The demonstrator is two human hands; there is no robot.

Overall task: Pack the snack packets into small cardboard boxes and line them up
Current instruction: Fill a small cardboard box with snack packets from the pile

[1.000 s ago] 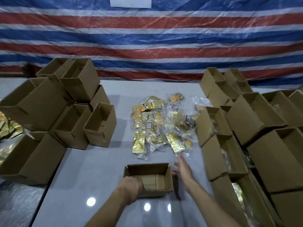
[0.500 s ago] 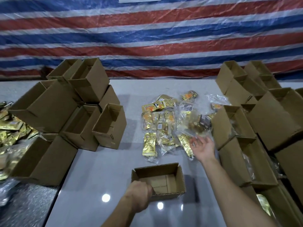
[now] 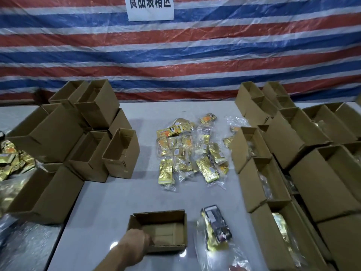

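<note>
Left hand (image 3: pixel 134 243) grips the cardboard box (image 3: pixel 160 218) at its seven-o'clock rim; snack bag (image 3: pixel 214 230) at three o'clock of it, eleven o'clock from the right hand (image 3: pixel 236 268), whose grasp I cannot tell

A white sign (image 3: pixel 150 7) on the striped tarp (image 3: pixel 195 55) reads "食品装箱区", its top cut off.

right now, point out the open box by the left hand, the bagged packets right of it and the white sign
open box (image 3: pixel 160 218): head view, inner face of its far wall
bagged packets (image 3: pixel 215 228): head view, middle of the bundle
white sign (image 3: pixel 150 8): head view, its centre
</note>
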